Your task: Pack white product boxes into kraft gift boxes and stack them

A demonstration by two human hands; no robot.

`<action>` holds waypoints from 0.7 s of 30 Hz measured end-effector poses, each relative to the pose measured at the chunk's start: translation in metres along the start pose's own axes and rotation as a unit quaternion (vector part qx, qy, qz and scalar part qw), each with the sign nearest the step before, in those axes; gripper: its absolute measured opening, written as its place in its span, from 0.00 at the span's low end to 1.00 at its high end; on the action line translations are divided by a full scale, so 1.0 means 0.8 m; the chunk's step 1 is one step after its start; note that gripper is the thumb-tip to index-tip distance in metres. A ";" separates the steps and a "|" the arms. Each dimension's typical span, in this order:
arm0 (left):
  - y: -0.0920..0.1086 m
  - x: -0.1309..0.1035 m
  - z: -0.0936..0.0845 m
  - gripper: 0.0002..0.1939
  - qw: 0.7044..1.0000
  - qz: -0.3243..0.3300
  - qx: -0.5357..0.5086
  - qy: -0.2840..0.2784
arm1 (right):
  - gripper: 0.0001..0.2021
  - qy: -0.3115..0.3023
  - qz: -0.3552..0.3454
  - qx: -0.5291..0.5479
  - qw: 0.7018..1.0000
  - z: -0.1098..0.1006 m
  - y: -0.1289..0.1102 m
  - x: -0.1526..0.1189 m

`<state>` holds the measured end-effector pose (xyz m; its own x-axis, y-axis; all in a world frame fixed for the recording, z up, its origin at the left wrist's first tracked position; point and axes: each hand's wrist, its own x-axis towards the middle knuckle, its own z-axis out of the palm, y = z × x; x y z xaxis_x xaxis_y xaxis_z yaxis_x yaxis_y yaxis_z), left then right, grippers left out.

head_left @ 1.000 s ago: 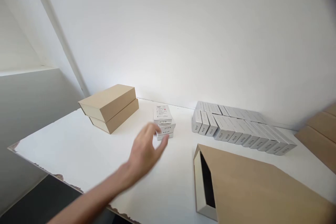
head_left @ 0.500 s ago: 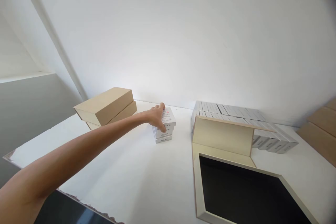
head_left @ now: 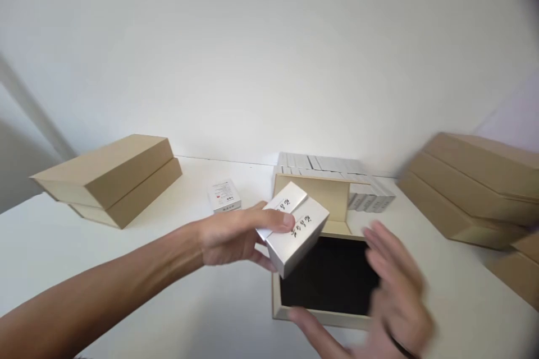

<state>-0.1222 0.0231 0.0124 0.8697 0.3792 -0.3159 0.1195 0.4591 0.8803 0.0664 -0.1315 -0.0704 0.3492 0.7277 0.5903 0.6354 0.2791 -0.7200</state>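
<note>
Two small white boxes (head_left: 301,230) with dark lettering are gripped together in my left hand (head_left: 240,233), thumb across their printed faces. They are tilted above the left part of an open cream case (head_left: 275,297) with a black interior, its lid flap (head_left: 337,199) standing up at the back. My right hand (head_left: 391,291), smeared by motion, is over the case's right side with thumb and fingers spread apart and nothing between them. A similar white box (head_left: 224,195) lies flat on the table behind my left hand.
Rows of white boxes (head_left: 370,196) stand against the wall behind the case. Tan cases are stacked at the left (head_left: 126,171), and more tan cases (head_left: 471,190) are piled at the right. The white table (head_left: 189,297) runs back to the wall.
My left hand has lifted two boxes off the small stack and carried them right, toward the open case. One box stays behind. My right hand has come into view. The view has turned right.
</note>
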 end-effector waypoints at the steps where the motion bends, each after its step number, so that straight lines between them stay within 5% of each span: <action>1: -0.006 0.002 0.009 0.25 1.000 -0.004 -0.010 -0.025 | 0.55 -0.013 -0.040 0.000 0.999 0.016 -0.011 0.006; 6: -0.018 0.007 0.026 0.27 0.998 -0.013 -0.008 -0.054 | 0.56 -0.020 0.080 0.070 0.994 0.060 -0.045 0.014; 13: -0.024 0.011 0.018 0.33 0.980 0.007 0.194 -0.047 | 0.50 0.006 0.264 0.137 0.955 0.034 -0.061 0.014; 21: -0.025 0.014 0.030 0.15 0.946 0.025 0.323 0.016 | 0.49 0.032 0.310 0.329 0.891 0.012 -0.039 0.014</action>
<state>-0.1033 -0.0012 0.0002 0.8680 0.4166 -0.2702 0.3560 -0.1427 0.9235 0.0438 -0.1261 -0.0448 0.5442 0.8389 0.0082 -0.2287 0.1577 -0.9606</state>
